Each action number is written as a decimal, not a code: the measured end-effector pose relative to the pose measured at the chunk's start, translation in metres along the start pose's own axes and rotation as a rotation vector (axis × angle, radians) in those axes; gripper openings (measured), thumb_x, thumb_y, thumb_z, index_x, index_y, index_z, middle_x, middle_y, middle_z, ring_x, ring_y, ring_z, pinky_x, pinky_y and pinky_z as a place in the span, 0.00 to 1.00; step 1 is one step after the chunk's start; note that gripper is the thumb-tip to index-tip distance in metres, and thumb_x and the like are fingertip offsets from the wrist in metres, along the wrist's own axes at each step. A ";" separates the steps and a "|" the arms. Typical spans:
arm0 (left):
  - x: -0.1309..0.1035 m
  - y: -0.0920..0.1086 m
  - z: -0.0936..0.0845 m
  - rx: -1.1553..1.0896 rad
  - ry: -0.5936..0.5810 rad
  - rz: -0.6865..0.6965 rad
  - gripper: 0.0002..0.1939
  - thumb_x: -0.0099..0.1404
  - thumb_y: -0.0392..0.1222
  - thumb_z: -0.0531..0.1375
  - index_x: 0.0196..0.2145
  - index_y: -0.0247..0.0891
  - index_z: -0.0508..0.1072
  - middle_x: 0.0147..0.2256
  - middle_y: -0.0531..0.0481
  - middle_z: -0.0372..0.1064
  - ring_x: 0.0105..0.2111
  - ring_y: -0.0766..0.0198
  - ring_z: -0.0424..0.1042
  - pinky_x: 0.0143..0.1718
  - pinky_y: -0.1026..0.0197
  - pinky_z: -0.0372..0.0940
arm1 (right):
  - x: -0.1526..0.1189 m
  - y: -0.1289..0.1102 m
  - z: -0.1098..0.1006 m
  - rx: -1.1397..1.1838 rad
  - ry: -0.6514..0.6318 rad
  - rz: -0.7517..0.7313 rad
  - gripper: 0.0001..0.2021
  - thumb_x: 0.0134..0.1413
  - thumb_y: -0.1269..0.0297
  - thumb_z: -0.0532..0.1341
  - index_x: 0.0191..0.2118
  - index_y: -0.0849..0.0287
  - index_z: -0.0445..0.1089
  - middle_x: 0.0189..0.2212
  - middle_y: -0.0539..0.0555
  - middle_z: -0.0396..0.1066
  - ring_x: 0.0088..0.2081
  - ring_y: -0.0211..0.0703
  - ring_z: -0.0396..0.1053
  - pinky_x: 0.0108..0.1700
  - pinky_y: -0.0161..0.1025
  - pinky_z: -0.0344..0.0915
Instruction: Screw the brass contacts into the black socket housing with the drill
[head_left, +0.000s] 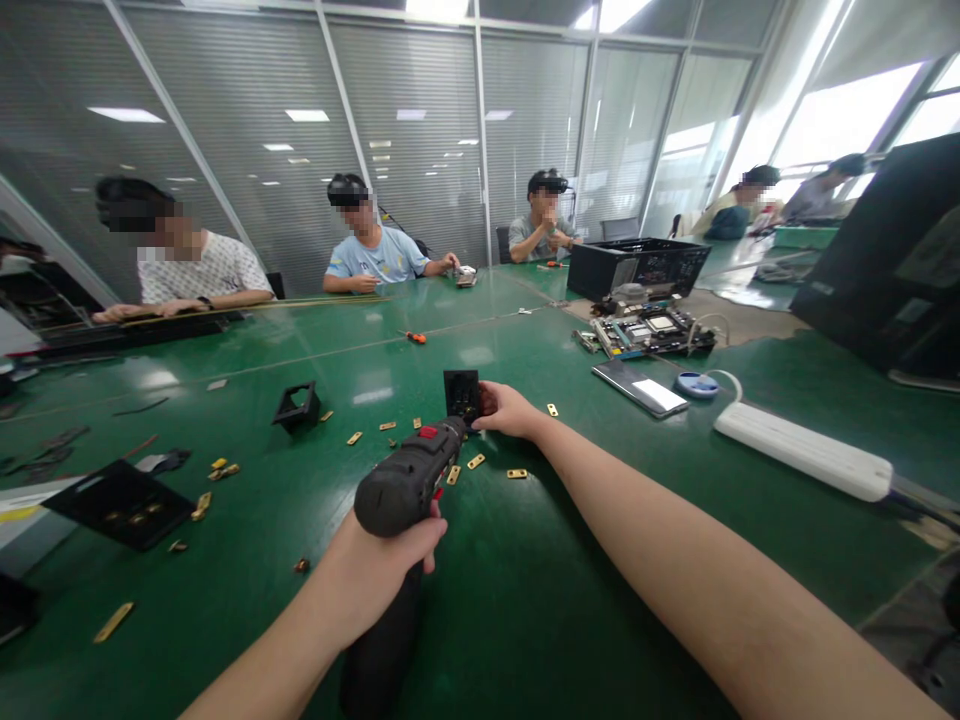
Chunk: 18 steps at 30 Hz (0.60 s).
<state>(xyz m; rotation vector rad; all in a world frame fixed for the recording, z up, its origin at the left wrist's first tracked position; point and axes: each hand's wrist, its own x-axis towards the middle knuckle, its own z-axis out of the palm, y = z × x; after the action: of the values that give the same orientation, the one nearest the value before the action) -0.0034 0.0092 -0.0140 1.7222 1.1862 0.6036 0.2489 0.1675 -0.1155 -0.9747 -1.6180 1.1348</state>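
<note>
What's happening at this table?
The person's left hand grips a power drill, its nose directed at a small black part. The right hand holds that part upright on the green table; whether the drill's tip touches it is unclear. Small brass-coloured strips lie scattered around.

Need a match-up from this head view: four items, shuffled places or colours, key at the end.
1. power drill
2. power strip
3. small black fitting
4. circuit board

A. in the grip of the right hand
B. between the phone and the open black case
C. in the grip of the left hand
D. white, on the table's right side

Pairs: 1-C, 2-D, 3-A, 4-B
</note>
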 end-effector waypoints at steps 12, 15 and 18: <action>-0.001 0.002 0.000 0.030 0.011 -0.031 0.06 0.59 0.45 0.61 0.30 0.40 0.72 0.19 0.55 0.69 0.26 0.57 0.71 0.35 0.55 0.63 | -0.001 -0.003 0.002 0.012 -0.002 0.002 0.17 0.64 0.60 0.62 0.55 0.61 0.67 0.50 0.58 0.71 0.46 0.47 0.72 0.48 0.49 0.73; -0.001 0.002 0.000 0.018 0.012 -0.041 0.06 0.58 0.44 0.61 0.30 0.40 0.71 0.19 0.55 0.69 0.25 0.57 0.71 0.36 0.55 0.63 | -0.001 -0.003 0.001 0.010 -0.013 -0.004 0.17 0.64 0.60 0.61 0.55 0.61 0.67 0.50 0.58 0.70 0.46 0.47 0.72 0.47 0.49 0.73; -0.001 0.004 0.000 0.019 0.005 -0.038 0.05 0.58 0.44 0.61 0.29 0.40 0.71 0.19 0.55 0.69 0.24 0.57 0.70 0.35 0.54 0.63 | -0.001 -0.002 0.001 0.011 -0.018 -0.009 0.17 0.64 0.60 0.61 0.55 0.61 0.67 0.50 0.58 0.70 0.46 0.47 0.72 0.47 0.49 0.73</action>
<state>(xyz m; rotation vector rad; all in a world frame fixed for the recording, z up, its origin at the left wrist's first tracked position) -0.0020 0.0083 -0.0107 1.7108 1.2290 0.5761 0.2477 0.1658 -0.1135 -0.9511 -1.6274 1.1485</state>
